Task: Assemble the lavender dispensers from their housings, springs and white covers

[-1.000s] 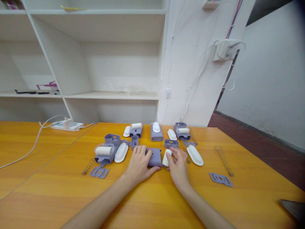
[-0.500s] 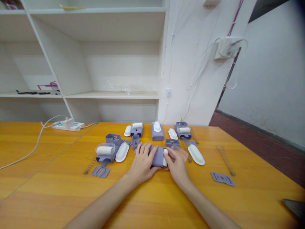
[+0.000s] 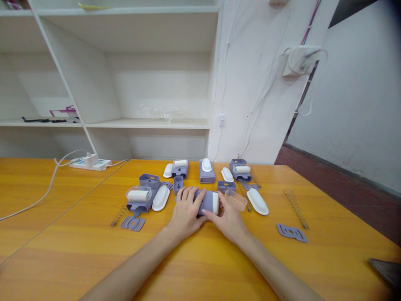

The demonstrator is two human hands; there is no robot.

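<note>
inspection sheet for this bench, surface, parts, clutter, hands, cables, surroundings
Surface: orange wood-grain tabletop
Job's things: purple housing, white block at its right end; coil springs, slotted purple plates and white oval covers lie around
Clutter: dark flat object at lower right, cut off by frame, kind unclear
Hands: left hand over purple housing; right hand at white block
Cables: white cable near power strip at left
Surroundings: white shelving, white wall, red-brown floor at right

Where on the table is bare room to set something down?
Between the left forearm and right forearm; also between the rightmost purple slotted plate and the dark flat object. Crowded: beyond the left hand and right hand, among purple housings and white oval covers.
</note>
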